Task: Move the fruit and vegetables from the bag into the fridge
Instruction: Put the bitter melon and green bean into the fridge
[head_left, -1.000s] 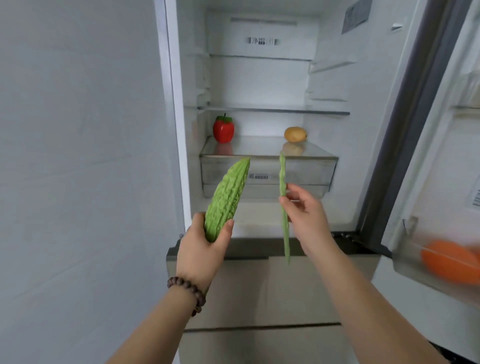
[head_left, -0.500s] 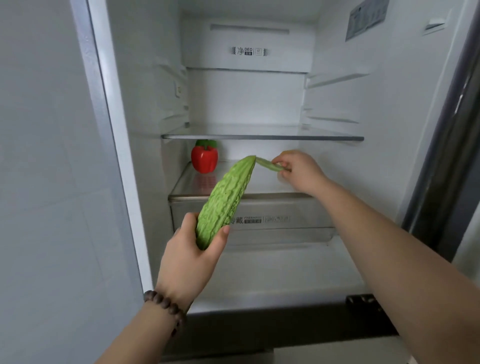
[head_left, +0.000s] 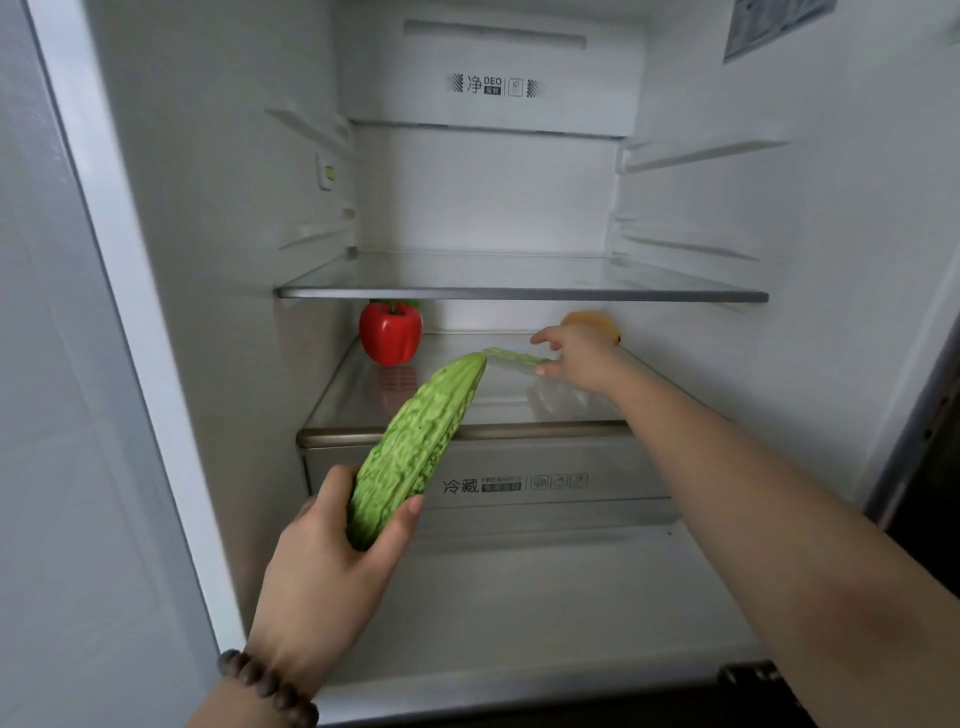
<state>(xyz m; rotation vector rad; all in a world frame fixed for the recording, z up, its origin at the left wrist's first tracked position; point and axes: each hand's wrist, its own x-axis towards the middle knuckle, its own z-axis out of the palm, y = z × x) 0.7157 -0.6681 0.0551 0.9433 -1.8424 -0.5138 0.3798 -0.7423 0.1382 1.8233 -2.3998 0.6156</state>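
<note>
Loading is partly complete: a red pepper (head_left: 390, 333) stands at the back left of the glass crisper cover (head_left: 363, 400), and an orange-yellow fruit (head_left: 592, 321) at its back right. The right hand (head_left: 579, 358), fingers spread, appears to be setting down a green bean (head_left: 511, 357) mid-cover. The left hand (head_left: 332, 561) grips a bitter gourd (head_left: 415, 447) in front of the cover, not yet stored.
</note>
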